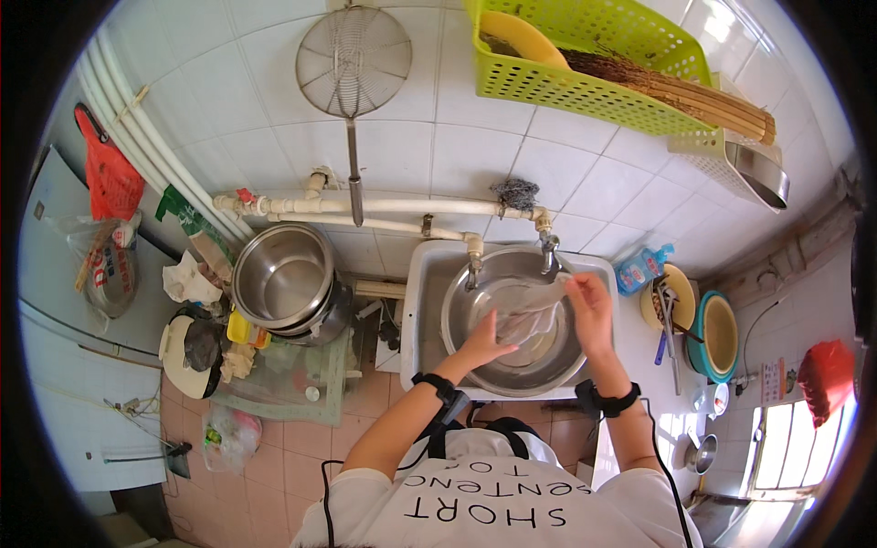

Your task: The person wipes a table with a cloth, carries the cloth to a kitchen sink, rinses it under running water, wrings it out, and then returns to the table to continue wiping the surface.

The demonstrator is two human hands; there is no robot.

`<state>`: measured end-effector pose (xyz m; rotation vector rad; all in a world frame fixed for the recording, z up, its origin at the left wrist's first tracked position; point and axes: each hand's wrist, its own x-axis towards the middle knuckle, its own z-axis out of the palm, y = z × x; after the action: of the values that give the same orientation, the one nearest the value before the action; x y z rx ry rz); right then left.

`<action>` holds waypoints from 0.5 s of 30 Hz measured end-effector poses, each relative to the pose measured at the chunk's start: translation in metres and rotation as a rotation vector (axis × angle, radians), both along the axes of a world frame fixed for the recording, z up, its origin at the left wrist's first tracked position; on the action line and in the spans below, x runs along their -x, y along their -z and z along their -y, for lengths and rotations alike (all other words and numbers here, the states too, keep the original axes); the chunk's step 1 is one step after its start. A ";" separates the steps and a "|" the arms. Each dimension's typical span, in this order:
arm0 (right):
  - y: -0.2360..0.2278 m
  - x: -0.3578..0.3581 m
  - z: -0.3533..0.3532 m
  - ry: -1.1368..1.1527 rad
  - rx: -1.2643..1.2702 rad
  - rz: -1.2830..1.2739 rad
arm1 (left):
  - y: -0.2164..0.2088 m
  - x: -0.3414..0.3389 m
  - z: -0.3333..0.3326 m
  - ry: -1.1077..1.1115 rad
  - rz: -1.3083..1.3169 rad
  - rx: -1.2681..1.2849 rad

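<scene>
A pale, thin, limp piece like a wet cloth (pixel 539 300) is stretched between my hands over a wide steel basin (pixel 455 361). Its exact kind I cannot make out. My left hand (pixel 484 345) grips its lower left part, thumb pointing up. At the upper right end, my right hand (pixel 589 306) pinches it between thumb and fingers. The basin sits inside a white sink (pixel 422 310), with a little liquid at its bottom. Just beyond my right hand, a metal tap (pixel 549 251) points down into the basin.
A second tap (pixel 474 271) hangs over the sink's left part. Left of it, a steel pot (pixel 285 274) stands on a glass-topped table. At right are a blue bottle (pixel 639 269), a bowl with utensils (pixel 674 290) and teal-rimmed basins (pixel 717 338). A strainer (pixel 353 68) hangs on the wall.
</scene>
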<state>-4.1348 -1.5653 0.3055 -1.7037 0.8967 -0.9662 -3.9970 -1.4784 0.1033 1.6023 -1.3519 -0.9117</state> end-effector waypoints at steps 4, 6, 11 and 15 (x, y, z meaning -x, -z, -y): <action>-0.047 0.000 -0.009 -0.094 0.094 0.094 | 0.008 0.026 0.024 0.042 -0.257 0.224; -0.061 0.004 -0.013 -0.117 0.074 0.135 | -0.004 0.035 0.034 -0.001 -0.319 0.320; -0.077 0.008 -0.021 -0.157 -0.099 0.335 | -0.044 0.036 0.032 -0.131 -0.365 0.233; -0.071 0.016 -0.009 -0.072 -0.008 0.405 | -0.047 0.028 0.030 -0.164 -0.308 0.117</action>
<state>-4.1510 -1.5563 0.3763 -1.4494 0.5672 -1.2008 -4.0253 -1.5080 0.1504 1.3951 -1.0254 -0.9190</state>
